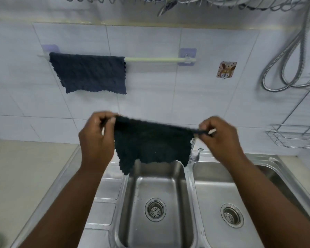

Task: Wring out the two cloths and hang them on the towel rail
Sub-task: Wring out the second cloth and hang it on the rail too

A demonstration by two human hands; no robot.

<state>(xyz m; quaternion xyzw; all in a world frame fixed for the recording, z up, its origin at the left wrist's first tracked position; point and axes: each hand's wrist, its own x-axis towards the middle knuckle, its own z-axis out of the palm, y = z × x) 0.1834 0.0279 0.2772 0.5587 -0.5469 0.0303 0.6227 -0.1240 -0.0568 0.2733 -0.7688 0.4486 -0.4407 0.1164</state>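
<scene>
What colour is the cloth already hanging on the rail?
Dark navy blue cloth, seen in the head view.

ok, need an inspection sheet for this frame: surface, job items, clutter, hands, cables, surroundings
Surface: steel double sink, both basins bare; pale counter at left.
Job's things: blue cloth draped over the left part of the towel rail; dark cloth held spread out above the sink, not yet on the rail.
Clutter: nothing seen in the basins.
Hands: left hand pinches one top corner of the dark cloth, right hand the other; each grip shut.
Cables: metal shower hose looped on the wall at right.
Surroundings: tiled wall, sticker hook, wire rack at right, dish rack overhead.
</scene>
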